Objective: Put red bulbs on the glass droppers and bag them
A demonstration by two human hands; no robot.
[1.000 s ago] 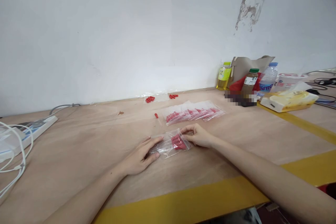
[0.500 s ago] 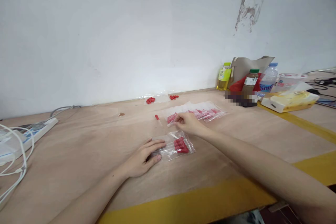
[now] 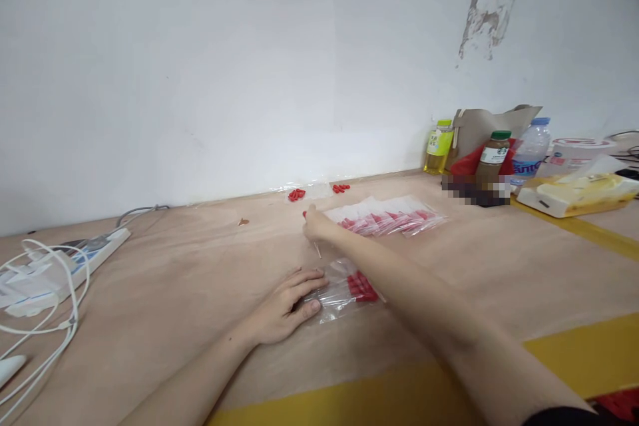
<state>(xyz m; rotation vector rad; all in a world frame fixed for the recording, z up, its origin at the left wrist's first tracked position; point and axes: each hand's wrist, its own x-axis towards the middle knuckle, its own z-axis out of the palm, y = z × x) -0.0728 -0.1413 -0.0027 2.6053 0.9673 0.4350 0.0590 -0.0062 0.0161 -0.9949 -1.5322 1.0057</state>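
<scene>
My left hand [image 3: 287, 306] lies on the table with its fingers stretched over the left end of a clear zip bag [image 3: 334, 309]. Inside that bag are several droppers with red rubber bulbs [image 3: 362, 286] at its right end. Farther back, my right hand [image 3: 319, 225] is closed around a single dropper [image 3: 318, 251]. Its red bulb shows past the far side of the fingers and its thin clear tube points down towards me. Just right of this hand, filled clear bags [image 3: 394, 216] with red bulbs lie overlapped in a row. My right forearm hides part of the near bag.
Small red bulbs [image 3: 296, 195] lie near the wall, some on clear plastic. At left is a power strip [image 3: 100, 256] with white cables [image 3: 72, 306]. Bottles [image 3: 439, 146], a grey bag [image 3: 474, 130] and a tissue pack [image 3: 574, 196] stand at right. Yellow tape [image 3: 349, 403] edges the table.
My right hand has moved left from the row of bags and taken hold of the loose dropper. My left hand stays on the near bag. The view has shifted slightly left.
</scene>
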